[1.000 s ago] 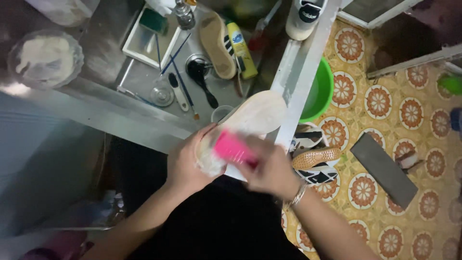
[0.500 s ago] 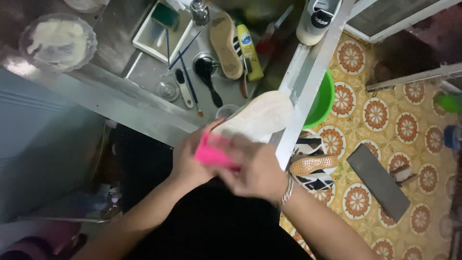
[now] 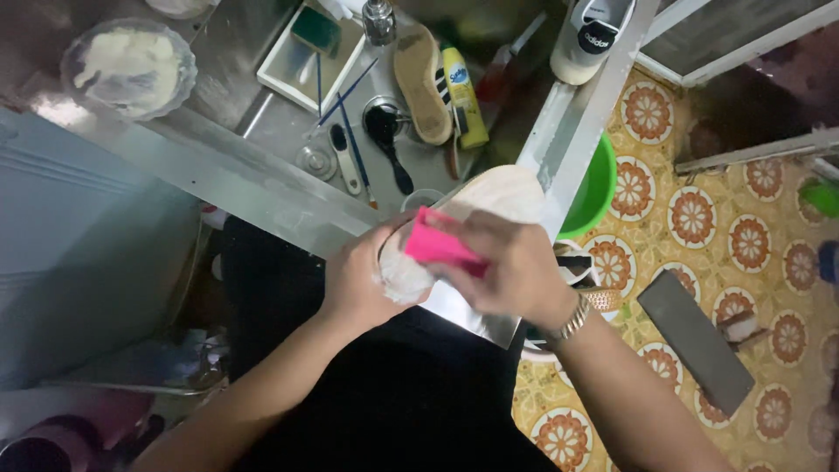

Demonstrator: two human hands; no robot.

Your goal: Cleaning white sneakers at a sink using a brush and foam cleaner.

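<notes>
My left hand [image 3: 360, 281] grips the heel end of a pale shoe [image 3: 498, 194] held sole up over the corner of a metal sink counter [image 3: 218, 170]. My right hand [image 3: 516, 267] presses a pink brush [image 3: 437, 246] onto the sole near the heel. The shoe's toe points up and to the right. A watch sits on my right wrist.
In the sink lie another shoe sole up [image 3: 419, 83], a yellow spray bottle [image 3: 463, 96], brushes [image 3: 345, 157], a white tray [image 3: 306, 52]. A glass bowl of white powder [image 3: 131, 65] sits at left. A green basin [image 3: 594, 183], a white sneaker [image 3: 594, 35], a grey slab [image 3: 695, 341] stand on patterned floor tiles.
The pink brush has gone back and forth along the sole: toward the heel half a second ago, now back up onto the sole. The view has shifted slightly.
</notes>
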